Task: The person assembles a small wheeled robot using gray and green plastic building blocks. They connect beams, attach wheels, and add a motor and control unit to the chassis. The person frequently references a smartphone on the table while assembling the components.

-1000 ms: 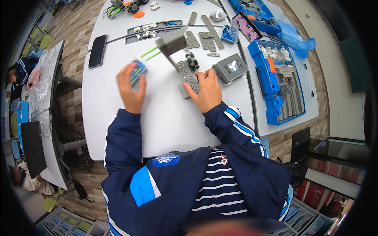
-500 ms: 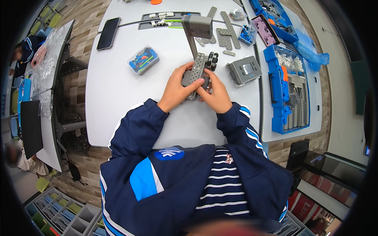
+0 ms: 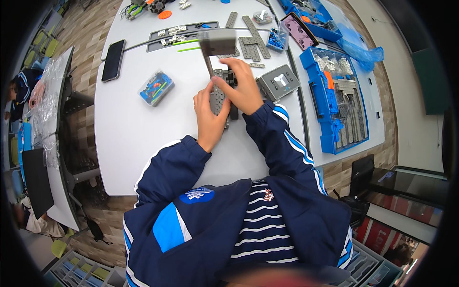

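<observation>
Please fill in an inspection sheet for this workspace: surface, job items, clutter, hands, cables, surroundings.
Surface: smooth white tabletop.
Job items: grey, perforated, plastic-looking assembly.
Clutter: transparent rectangular parts box; flat black rectangular phone; boxy grey screen unit; open blue plastic case holding grey parts.
Hands: left hand holds the assembly; right hand overlaps its upper part, grip unclear.
Cables: nothing seen attached to the assembly.
Surroundings: brown wood-patterned floor.
</observation>
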Motion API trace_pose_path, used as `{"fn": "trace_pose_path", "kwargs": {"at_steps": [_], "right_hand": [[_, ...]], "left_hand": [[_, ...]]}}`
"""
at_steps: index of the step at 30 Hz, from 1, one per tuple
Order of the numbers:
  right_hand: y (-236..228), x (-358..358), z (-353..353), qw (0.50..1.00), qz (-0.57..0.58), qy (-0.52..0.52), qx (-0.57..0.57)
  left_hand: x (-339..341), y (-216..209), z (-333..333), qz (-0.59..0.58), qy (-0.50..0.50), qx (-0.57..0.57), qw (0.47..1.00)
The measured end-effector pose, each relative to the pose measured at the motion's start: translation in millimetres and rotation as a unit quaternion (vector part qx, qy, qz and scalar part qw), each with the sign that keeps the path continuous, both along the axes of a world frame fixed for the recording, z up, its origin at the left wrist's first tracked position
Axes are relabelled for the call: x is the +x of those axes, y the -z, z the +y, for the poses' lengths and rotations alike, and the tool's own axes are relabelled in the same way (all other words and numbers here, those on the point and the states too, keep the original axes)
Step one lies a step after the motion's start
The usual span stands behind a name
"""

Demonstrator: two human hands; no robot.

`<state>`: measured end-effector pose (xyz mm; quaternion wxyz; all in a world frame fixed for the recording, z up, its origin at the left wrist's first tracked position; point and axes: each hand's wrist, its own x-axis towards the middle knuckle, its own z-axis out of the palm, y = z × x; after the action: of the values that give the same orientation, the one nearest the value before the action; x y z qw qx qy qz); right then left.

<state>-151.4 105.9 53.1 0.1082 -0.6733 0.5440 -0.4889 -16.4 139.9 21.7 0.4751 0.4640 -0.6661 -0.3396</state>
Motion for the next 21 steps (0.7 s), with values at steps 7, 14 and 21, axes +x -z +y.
{"fn": "trace_pose_path", "kwargs": {"at_steps": [7, 14, 21], "right_hand": [[8.7, -8.9, -24.6, 0.996, -0.048, -0.057, 0.047], [0.8, -27.0, -49.0, 0.997, -0.060, -0.039, 0.038], [2.4, -38.8, -92.3, 0.999, 0.041, 0.002, 0.031]], "left_hand": [[-3.0, -6.7, -7.9, 0.021, 0.035, -0.029, 0.999], [-23.3, 2.1, -40.8, 0.083, 0.064, -0.029, 0.994], [-53.0, 13.6, -77.4, 0.083, 0.037, -0.074, 0.993]]}}
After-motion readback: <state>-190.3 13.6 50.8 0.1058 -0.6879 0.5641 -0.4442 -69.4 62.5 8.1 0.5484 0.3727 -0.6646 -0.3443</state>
